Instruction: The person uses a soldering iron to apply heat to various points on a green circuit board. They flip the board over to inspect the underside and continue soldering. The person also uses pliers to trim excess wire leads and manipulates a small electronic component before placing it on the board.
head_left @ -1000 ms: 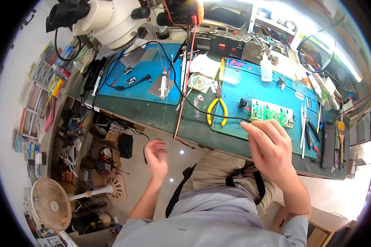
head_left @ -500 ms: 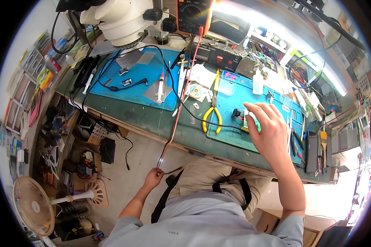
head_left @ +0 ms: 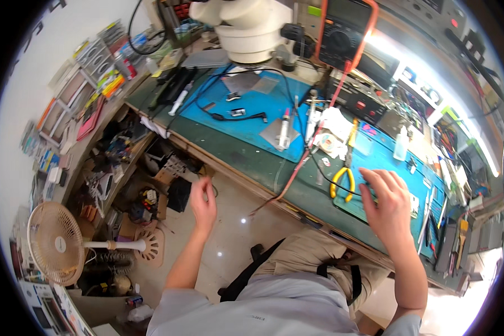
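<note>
Above the floor, left of the bench's front edge, my left hand (head_left: 203, 203) is raised with its fingers loosely stretched and nothing visible in them. To its right, a red and black pair of test leads (head_left: 293, 178) hangs over the bench edge, apart from the hand. My right hand (head_left: 388, 206) hovers over the right blue mat (head_left: 375, 151), thumb and fingers apart and curved. It partly covers a small item on the mat, which I cannot make out. Beside it lie yellow-handled pliers (head_left: 342, 183) and a black cable (head_left: 319, 166) running toward the hand.
A microscope (head_left: 246, 31) and an orange-framed multimeter (head_left: 344, 39) stand at the back. The left blue mat (head_left: 207, 120) holds a syringe (head_left: 284, 131) and a plug cable (head_left: 238, 117). A fan (head_left: 56, 243) stands at the lower left; a brush (head_left: 462, 232) is far right.
My left hand has let go of the test leads and moved up and left of them. The view has shifted, so the bench appears lower and further right. My right hand stays over the right mat.
</note>
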A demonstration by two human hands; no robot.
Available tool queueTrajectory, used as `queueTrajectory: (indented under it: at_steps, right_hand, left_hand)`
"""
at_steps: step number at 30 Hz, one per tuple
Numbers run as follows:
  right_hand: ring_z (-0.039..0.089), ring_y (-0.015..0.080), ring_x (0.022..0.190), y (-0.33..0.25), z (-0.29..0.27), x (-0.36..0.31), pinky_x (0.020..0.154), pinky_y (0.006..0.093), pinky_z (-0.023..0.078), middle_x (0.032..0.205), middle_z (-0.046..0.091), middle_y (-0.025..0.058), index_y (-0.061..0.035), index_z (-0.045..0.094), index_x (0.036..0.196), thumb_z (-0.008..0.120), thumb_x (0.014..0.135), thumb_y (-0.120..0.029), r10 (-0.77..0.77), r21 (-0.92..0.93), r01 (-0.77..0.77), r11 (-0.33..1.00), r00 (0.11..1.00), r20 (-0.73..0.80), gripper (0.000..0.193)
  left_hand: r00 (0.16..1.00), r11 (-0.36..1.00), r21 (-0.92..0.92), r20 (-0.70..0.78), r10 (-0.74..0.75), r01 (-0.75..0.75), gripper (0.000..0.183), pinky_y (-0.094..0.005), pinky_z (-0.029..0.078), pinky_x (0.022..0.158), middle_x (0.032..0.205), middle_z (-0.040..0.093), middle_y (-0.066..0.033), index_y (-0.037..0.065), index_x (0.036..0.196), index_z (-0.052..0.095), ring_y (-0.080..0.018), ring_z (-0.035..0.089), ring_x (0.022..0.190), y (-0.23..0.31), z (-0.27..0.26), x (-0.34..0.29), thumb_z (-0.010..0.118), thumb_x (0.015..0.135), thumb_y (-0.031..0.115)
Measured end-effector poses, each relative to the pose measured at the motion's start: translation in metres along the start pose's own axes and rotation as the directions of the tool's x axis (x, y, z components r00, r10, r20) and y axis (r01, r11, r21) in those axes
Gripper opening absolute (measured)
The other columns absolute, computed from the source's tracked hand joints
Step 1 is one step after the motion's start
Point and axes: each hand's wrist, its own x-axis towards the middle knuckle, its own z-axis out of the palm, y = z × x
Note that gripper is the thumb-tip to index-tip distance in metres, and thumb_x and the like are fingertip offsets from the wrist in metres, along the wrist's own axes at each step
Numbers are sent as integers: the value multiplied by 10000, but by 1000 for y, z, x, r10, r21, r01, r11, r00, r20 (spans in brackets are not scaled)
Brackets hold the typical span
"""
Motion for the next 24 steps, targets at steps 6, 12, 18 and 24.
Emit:
queueTrajectory:
  at_steps: [6, 12, 18, 24]
  right_hand:
    - [687, 311, 907, -5, -5, -16, 813, 414, 528, 1000, 734, 121, -24, 738, 1139, 730, 878, 17, 34, 79, -32, 996, 999, -16, 264]
    - [694, 297, 877, -5, -4, -28, 791, 394, 534, 969, 738, 125, -16, 741, 1134, 714, 882, 65, 41, 81, -39, 996, 999, -23, 266]
    - [695, 283, 849, -10, -6, -26, 787, 372, 535, 939, 741, 123, -11, 746, 1142, 708, 871, 105, 53, 90, -49, 995, 998, -43, 297]
    - [696, 288, 847, -6, -15, -22, 792, 372, 536, 946, 743, 122, -14, 746, 1159, 710, 879, 92, 89, 20, -88, 996, 995, -43, 302]
  left_hand:
    - [818, 931, -253, -453, -354, 263, 279, -319, 513, 911, 1128, 658, -70, 4, 1288, 613, -169, 634, 1007, -125, 3, 98, 635, 1014, 53]
    - [860, 849, -148, 149, -488, 507, 230, -279, 486, 750, 861, 668, -9, 2, 1110, 714, -93, 587, 801, -172, 4, 96, 704, 1013, 210]
    - [858, 764, -404, 130, -497, 504, 239, -295, 492, 779, 880, 691, -13, 49, 970, 653, -111, 621, 816, -191, 7, 25, 651, 1082, 260]
    - [719, 806, 87, 403, -566, 586, 328, -340, 530, 747, 805, 729, -79, -27, 976, 706, -151, 663, 765, -173, 11, -80, 730, 1002, 299]
